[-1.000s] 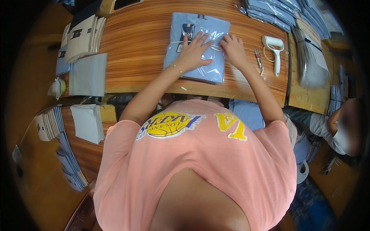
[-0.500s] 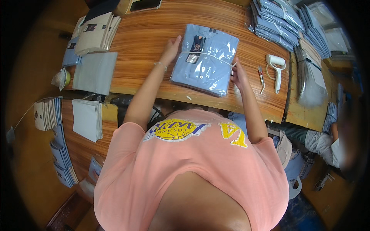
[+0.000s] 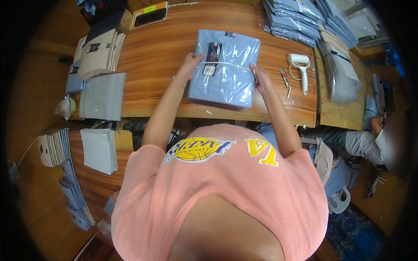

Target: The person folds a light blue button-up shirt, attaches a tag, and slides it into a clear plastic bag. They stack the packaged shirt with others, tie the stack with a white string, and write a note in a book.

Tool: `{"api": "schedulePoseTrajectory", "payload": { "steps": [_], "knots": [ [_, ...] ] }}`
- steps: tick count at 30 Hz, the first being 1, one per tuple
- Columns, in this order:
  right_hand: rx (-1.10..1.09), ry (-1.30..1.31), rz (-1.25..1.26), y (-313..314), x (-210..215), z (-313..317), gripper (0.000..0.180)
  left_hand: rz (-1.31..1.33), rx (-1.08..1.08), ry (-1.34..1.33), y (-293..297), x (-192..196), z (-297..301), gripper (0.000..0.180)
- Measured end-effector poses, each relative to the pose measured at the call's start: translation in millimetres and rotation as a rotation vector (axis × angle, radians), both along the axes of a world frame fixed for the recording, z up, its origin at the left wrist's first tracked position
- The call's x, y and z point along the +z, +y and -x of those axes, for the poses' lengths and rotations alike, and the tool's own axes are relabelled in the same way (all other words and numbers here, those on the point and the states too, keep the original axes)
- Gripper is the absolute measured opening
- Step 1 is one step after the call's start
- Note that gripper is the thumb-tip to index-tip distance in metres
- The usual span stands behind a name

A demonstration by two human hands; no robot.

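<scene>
A bundle of folded light blue shirts (image 3: 237, 89) in clear plastic lies on the wooden table in front of me. A white cord (image 3: 235, 65) runs across its middle, and a dark tag shows under the plastic. My left hand (image 3: 190, 65) grips its left edge with the thumb on top, near the cord's end. At the right edge, my right hand (image 3: 260, 78) closes on the bundle where the cord wraps round. The fingers underneath are hidden on both sides.
To the right lie a white lint roller (image 3: 300, 69) and small red-handled snips (image 3: 284, 80). Bagged blue shirts (image 3: 291, 21) are piled at the back right. Folded beige garments (image 3: 102, 52) and clear plastic bags (image 3: 102, 98) lie left. A phone (image 3: 150, 17) rests at the back. Another person sits far right.
The bundle has turned slightly and now sits straighter. My left hand, apart from it before, has come onto its left edge. My right hand has shifted up along the right edge.
</scene>
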State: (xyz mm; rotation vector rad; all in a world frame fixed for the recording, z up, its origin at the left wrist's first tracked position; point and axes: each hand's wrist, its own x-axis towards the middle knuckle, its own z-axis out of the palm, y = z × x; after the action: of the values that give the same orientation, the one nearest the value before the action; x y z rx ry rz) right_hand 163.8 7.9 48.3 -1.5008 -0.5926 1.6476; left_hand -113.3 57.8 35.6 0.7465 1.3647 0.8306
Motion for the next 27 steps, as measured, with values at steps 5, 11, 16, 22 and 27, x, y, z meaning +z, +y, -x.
{"api": "schedulePoseTrajectory", "payload": {
  "steps": [5, 11, 16, 22, 27],
  "knots": [
    [-0.108, -0.022, -0.473, -30.5, 47.4, -7.3, 0.03, -0.616, 0.104, -0.033, -51.6, 46.6, -15.6, 0.055],
    [0.12, 0.177, -0.566, -55.7, 26.5, -19.6, 0.042, -0.865, 0.004, 0.176, -104.7, -13.2, -5.6, 0.042],
    [0.093, 0.168, -0.557, -54.2, 10.2, -19.1, 0.045, -1.005, 0.042, 0.355, -101.2, -24.3, -22.3, 0.033],
    [-0.008, 0.04, -0.544, -19.7, 50.7, -21.1, 0.05, -0.72, 0.069, 0.421, -58.6, 12.5, -46.2, 0.05],
    [0.036, 0.046, -0.155, 52.4, 4.8, -49.5, 0.044, -0.151, 0.0, 0.09, 11.5, -1.8, -65.4, 0.06]
  ]
}}
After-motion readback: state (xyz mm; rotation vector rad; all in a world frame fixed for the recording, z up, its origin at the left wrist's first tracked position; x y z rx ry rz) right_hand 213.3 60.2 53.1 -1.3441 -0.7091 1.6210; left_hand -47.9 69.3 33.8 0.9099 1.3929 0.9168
